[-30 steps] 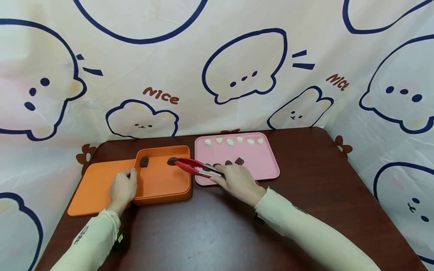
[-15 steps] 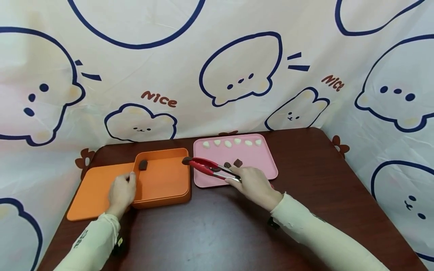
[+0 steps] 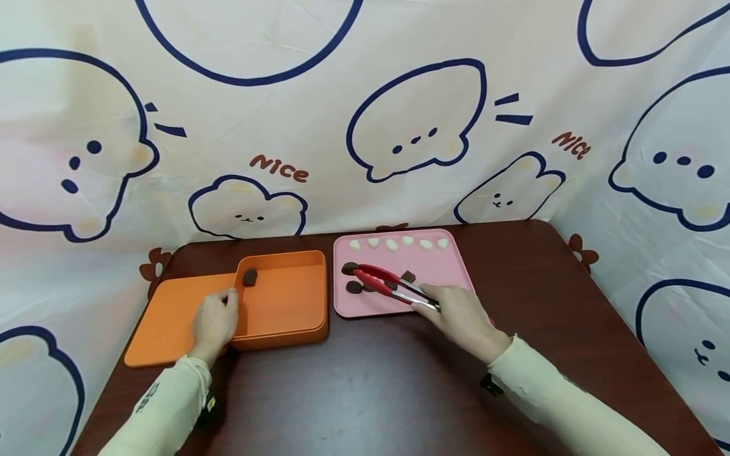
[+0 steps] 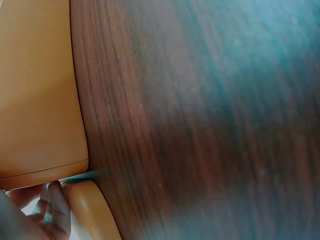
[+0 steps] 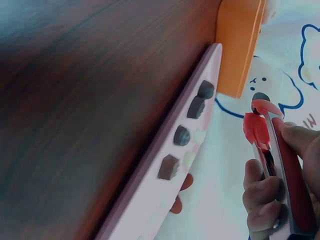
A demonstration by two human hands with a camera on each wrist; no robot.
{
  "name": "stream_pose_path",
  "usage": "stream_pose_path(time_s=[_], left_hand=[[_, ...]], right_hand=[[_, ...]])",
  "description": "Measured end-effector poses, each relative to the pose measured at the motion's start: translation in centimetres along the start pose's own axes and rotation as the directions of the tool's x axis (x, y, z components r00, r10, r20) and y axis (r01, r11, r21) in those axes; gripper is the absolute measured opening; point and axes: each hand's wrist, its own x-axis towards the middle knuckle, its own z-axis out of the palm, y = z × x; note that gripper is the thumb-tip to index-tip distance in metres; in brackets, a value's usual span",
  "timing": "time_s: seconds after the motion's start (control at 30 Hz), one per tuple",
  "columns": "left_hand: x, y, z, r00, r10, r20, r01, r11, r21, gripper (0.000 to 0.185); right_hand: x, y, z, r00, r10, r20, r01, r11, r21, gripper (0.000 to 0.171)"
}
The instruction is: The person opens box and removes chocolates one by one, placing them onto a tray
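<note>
My right hand grips a pair of red-tipped tongs, also seen in the right wrist view. Pinched in the tips is a dark brown chocolate, held above the left part of the pink tray. On that tray several dark chocolates sit in a row, partly behind the tongs in the head view. My left hand holds the left rim of an open orange box, thumb at the top edge. One dark chocolate lies inside, near the box's upper left corner.
Several white pieces line the tray's far edge. An orange lid lies flat on the dark wooden table, left of the box and partly under my left hand. A patterned cloth hangs behind and beside the table.
The tongs and the chocolate in them have moved right, from over the orange box to over the pink tray. My left hand has stayed at the box's rim.
</note>
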Motion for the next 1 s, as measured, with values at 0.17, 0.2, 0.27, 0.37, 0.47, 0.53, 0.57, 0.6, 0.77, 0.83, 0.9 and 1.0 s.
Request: stream_pose_path(time_s=[0.17,0.2,0.27,0.37,0.47,0.53,0.57,0.6,0.77,0.83,0.9,1.0], left_hand=[[-0.1,0.0,0.1,1.0,-0.003,-0.003,0.003,1.0,-0.005,0.056],[-0.2,0.0,0.1,1.0,-0.006,-0.004,0.006,1.0,-0.004,0.056],[-0.1,0.0,0.1,1.0,-0.01,-0.007,0.01,1.0,-0.004,0.056],[-0.1,0.1,0.1,1.0,-0.015,-0.014,0.015,1.0,-0.004,0.055],[0.1,0.1,0.1,1.0,-0.017,-0.012,0.017,1.0,0.001,0.056],[0.1,0.1,0.1,1.0,-0.017,-0.01,0.017,1.0,0.0,0.056],[0.1,0.1,0.0,1.0,-0.018,-0.008,0.018,1.0,0.0,0.056],[0.1,0.1,0.0,1.0,-0.016,-0.007,0.016,1.0,-0.001,0.056],[0.0,0.0,0.0,1.0,-0.016,-0.003,0.016,1.0,-0.009,0.056],[0.0,0.0,-0.1,1.0,-0.015,-0.002,0.015,1.0,-0.008,0.056],[0.1,0.0,-0.1,1.0,-0.013,-0.002,0.013,1.0,-0.008,0.055],[0.1,0.0,0.0,1.0,-0.01,-0.007,0.01,1.0,-0.011,0.056]], right_hand=[[-0.9,1.1,-0.1,0.998,0.063,0.023,-0.064,0.998,0.025,0.026],[-1.1,1.3,-0.1,0.997,0.071,0.027,-0.072,0.997,0.029,0.029],[-1.3,1.8,-0.2,0.996,0.085,0.032,-0.086,0.996,0.035,0.03],[-1.7,2.4,-0.2,0.995,0.099,0.031,-0.1,0.994,0.042,0.032],[-2.2,3.0,-0.4,0.993,0.112,0.034,-0.114,0.993,0.043,0.032],[-2.4,3.5,-0.5,0.992,0.122,0.037,-0.123,0.992,0.038,0.033],[-2.6,3.7,-0.5,0.991,0.127,0.037,-0.128,0.991,0.037,0.032],[-2.7,3.9,-0.6,0.99,0.134,0.037,-0.136,0.99,0.035,0.032],[-3.2,4.9,-1.1,0.983,0.18,0.035,-0.181,0.983,0.028,0.031],[-3.4,5.4,-1.3,0.979,0.199,0.036,-0.2,0.979,0.025,0.032],[-3.7,5.9,-1.4,0.976,0.216,0.033,-0.217,0.976,0.023,0.037],[-4.3,6.7,-1.6,0.972,0.234,0.035,-0.234,0.972,0.021,0.039]])
